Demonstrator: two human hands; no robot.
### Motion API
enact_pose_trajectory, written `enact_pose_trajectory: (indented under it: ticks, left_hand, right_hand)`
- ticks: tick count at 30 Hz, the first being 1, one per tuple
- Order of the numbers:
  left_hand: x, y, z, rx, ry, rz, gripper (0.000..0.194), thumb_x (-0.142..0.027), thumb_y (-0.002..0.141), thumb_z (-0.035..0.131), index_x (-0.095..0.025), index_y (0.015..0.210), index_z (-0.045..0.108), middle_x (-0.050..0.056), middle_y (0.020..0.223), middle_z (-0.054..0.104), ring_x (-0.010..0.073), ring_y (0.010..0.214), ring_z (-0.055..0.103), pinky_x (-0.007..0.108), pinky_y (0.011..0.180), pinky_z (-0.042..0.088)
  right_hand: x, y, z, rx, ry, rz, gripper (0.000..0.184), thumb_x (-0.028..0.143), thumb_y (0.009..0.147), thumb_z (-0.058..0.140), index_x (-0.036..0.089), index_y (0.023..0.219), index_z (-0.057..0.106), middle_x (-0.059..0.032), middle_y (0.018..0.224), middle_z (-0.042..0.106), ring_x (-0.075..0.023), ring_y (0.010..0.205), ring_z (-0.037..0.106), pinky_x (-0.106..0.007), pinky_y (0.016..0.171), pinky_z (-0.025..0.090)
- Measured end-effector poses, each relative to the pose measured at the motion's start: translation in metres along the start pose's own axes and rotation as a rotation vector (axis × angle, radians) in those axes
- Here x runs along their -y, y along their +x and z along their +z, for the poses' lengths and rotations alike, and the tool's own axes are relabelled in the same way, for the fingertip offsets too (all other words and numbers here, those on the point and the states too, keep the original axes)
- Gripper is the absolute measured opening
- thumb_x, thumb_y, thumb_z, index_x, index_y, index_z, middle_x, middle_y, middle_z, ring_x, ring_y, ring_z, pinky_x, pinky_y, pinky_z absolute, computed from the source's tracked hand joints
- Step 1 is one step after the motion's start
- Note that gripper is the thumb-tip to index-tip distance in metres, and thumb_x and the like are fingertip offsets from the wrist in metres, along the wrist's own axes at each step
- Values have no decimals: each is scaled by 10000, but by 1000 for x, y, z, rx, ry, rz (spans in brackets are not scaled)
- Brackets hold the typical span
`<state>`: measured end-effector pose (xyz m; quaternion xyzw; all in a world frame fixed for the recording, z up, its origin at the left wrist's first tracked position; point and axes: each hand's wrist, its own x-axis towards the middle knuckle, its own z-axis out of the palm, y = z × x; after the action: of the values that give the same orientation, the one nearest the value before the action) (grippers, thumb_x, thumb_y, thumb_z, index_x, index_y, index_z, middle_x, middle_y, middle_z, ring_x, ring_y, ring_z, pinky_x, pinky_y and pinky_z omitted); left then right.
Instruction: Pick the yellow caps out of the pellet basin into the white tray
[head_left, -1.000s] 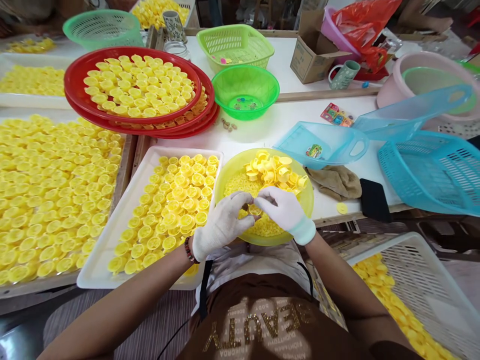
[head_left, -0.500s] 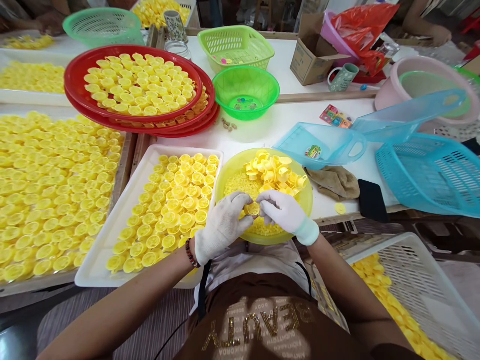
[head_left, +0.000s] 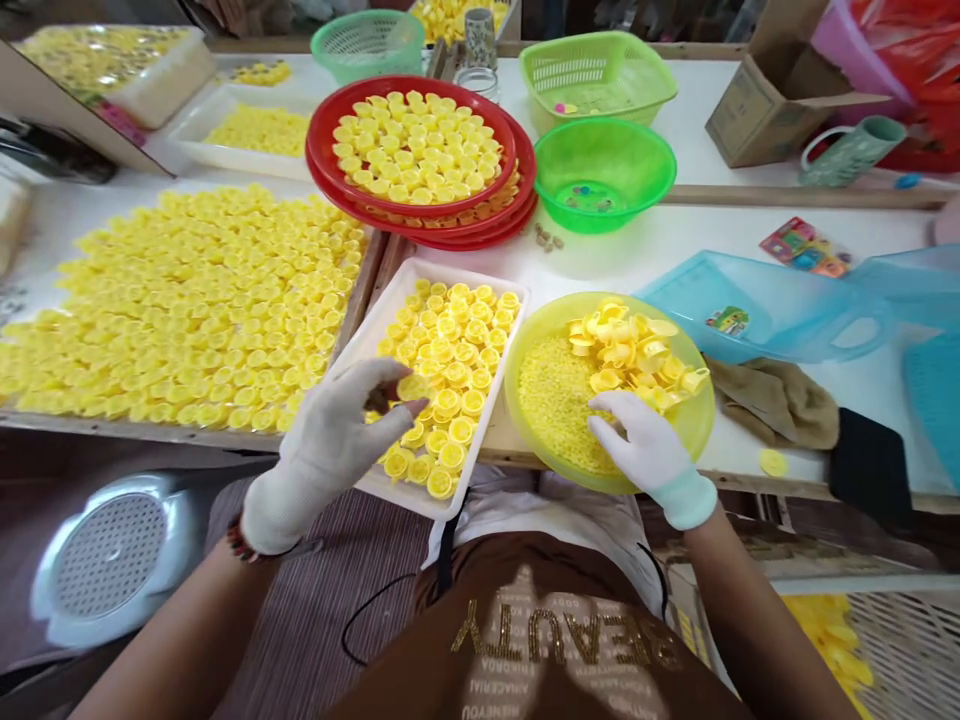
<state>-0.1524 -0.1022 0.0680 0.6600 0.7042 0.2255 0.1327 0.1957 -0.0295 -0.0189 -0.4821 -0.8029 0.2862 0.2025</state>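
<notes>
My left hand (head_left: 341, 430), in a white glove with the fingertips bare, is over the white tray (head_left: 442, 510). Its thumb and index finger are on either side of a small round yellow cup (head_left: 412, 388). Rows of similar yellow cups (head_left: 461, 430) fill the tray. Gloved too, my right hand (head_left: 641, 440) hovers at the near side of the yellow basin (head_left: 701, 440), thumb and fingers apart and nothing seen between them. Small yellow pellets (head_left: 559, 395) lie in the basin, with a heap of loose yellow cups (head_left: 630, 345) at its far right.
Stacked red trays (head_left: 315, 150) hold more yellow cups. Behind the basin stand a green bowl (head_left: 604, 165) and a green basket (head_left: 600, 70). To the right are a blue scoop-like tray (head_left: 757, 300), a brown cloth (head_left: 780, 400) and a black flat object (head_left: 870, 465). Cups cover the left table.
My left hand has moved left from the basin to the white tray with a yellow cup. My right hand stays at the basin, apart from the left. The view has turned left.
</notes>
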Motion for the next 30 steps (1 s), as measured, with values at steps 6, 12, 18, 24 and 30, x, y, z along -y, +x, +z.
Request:
enact_pose_trajectory:
  ticks: [6, 12, 18, 24, 30]
  left_hand:
    - [33, -35, 23, 216, 77, -165, 248, -372, 848, 605, -191, 1013, 640, 20, 817, 682, 184, 733, 638, 310, 677, 508]
    - [33, -35, 57, 256, 31, -139, 356, -264, 847, 554, -158, 1182, 616, 82, 997, 717, 223, 902, 675, 360, 840, 522]
    - [22, -15, 27, 183, 49, -84, 373, -349, 886, 553, -167, 1208, 604, 63, 930, 709, 220, 819, 671, 367, 771, 526]
    - [-54, 47, 51, 224, 28, 326, 238, -293, 929, 550, -163, 1100, 652, 103, 1049, 698, 256, 968, 658, 416, 856, 526]
    - [-134, 105, 124, 375, -23, 468, 318, -359, 949, 610, -172, 1206, 615, 99, 1210, 631, 226, 1044, 634, 424, 890, 556]
  right_hand:
    - [11, 3, 7, 24, -1, -22, 191, 291, 938, 504, 213, 1061, 628, -103, 1124, 681, -255, 1022, 650, -426, 941, 512]
    - [8, -3, 4, 14, -30, -29, 204, 303, 944, 506, 204, 1071, 632, -92, 1109, 686, -238, 963, 659, -414, 927, 505]
    - [13, 9, 2, 130, -241, 102, 314, 382, 941, 529, 162, 1138, 636, -136, 1106, 665, -286, 1045, 633, -422, 909, 489]
    - [26, 28, 5, 340, -198, 66, 413, 515, 846, 643, 177, 1084, 644, -100, 1042, 665, -252, 932, 630, -362, 829, 476]
    - [12, 28, 8, 380, -200, 27, 396, 281, 798, 633, 173, 1180, 633, -115, 1124, 675, -262, 948, 637, -359, 829, 471]
